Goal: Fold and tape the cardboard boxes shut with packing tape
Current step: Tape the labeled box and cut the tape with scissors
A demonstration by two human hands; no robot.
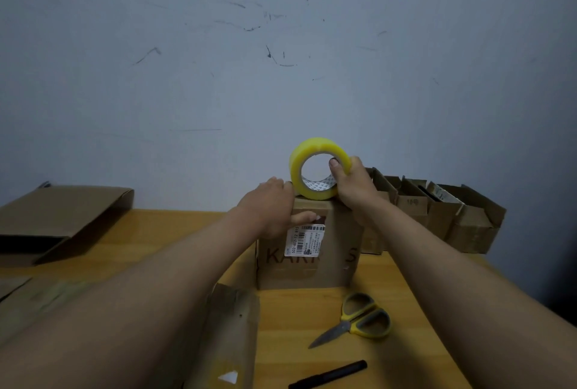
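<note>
From the head camera I saw a closed cardboard box [309,251] standing upright on the wooden table [299,326], near its far edge by the scuffed grey wall [281,60]. The box face toward me carried a white shipping label [305,239] over dark printed letters. My right hand [354,184] gripped a roll of yellowish packing tape [317,168], thumb hooked inside the core and fingers wrapped round the outer rim; the roll stood on edge, resting on the top of the box at its far side. My left hand [271,207] lay over the box's top left edge, fingers bent over the top beside the roll and the thumb stretched flat across the front face, its tip just above the label. Whether the fingers touched the roll I could not tell.

Yellow-handled scissors [356,320] lay on the table in front of the box, blades closed, pointing left and toward me. A black marker [329,374] lay nearer still. A flattened piece of cardboard [231,335] sat below my left forearm. A larger folded-flat box [59,220] lay at the far left, and a row of small open boxes [437,213] stood against the wall on the right.
</note>
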